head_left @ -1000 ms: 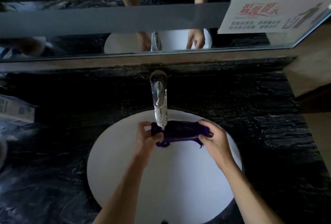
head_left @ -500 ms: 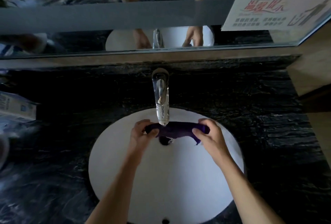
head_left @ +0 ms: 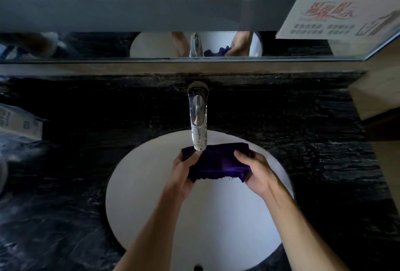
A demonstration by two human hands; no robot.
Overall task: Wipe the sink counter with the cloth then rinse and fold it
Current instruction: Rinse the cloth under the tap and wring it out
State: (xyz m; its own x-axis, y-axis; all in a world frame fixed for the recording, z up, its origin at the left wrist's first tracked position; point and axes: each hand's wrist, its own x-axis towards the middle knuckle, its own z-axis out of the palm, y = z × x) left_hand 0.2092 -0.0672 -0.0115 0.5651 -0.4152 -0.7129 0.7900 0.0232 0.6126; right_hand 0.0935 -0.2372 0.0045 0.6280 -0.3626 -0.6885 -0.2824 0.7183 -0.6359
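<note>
- Cloth (head_left: 218,161) sat over the sink (head_left: 151,184), under the tap (head_left: 198,123).
- Our left hand (head_left: 184,173) and right hand (head_left: 255,173) each gripped an end.
- We judged wiping done, rinse underway; folding left.

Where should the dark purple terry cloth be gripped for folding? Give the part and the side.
Grip the dark purple terry cloth at its two short ends, from below and outside, as the left hand and right hand do. It is stretched flat, long side crosswise under the chrome faucet.
</note>
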